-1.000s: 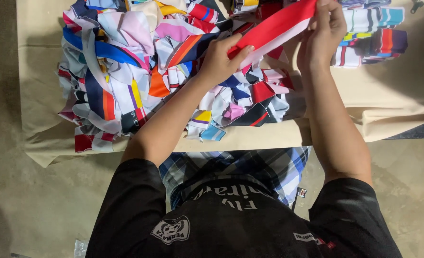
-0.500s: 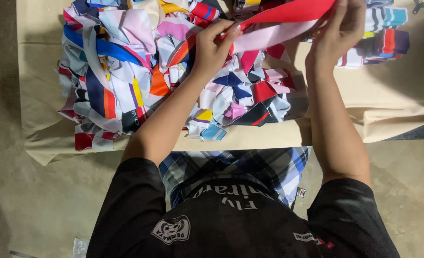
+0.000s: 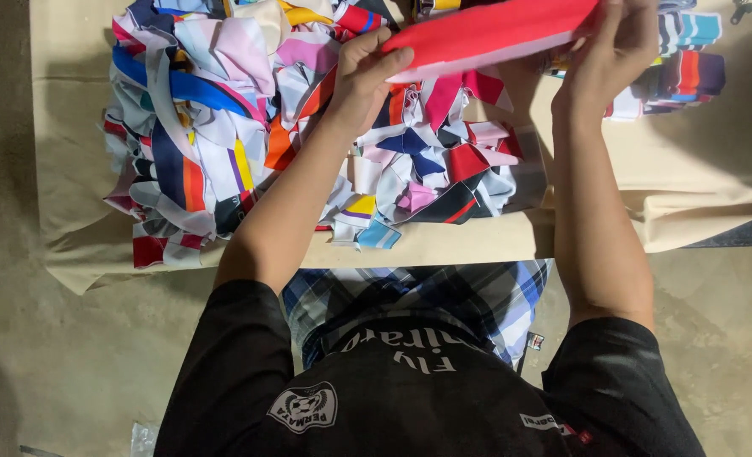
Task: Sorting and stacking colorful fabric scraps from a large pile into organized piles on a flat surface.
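While both hands work up at the top of the frame, plenty to take in below. Beige cloth-covered table [image 3: 672, 178] across the upper half, front edge hanging in soft folds. Dull, stained concrete floor [image 3: 54, 372] filling the lower left and right. No box, bin or tray anywhere; just a loose heap of fabric strips [image 3: 249, 144] dumped straight on the cloth, sprawling from the upper left to the centre: white, blue, pink, orange, red, navy, all tangled. Over at the upper right, a smaller, tidier stack of folded strips [image 3: 685, 72], striped in teal, orange and purple, sitting apart from the big heap.

Now the hands. 2 bare forearms reaching up from black short sleeves, checked blue fabric between them at lower centre. Left hand [image 3: 367, 72] at upper centre, raised over the heap, fingers curled and thumb on top, pinching the near end of a long red fabric strip [image 3: 486, 34]. Right hand [image 3: 617, 46] at the upper right, fingers together and bent, gripping the far end of the same piece. Red strip stretched taut between the 2 hands, slanting upward to the right, pale underside showing along its lower edge, held clear above the heap and the table.
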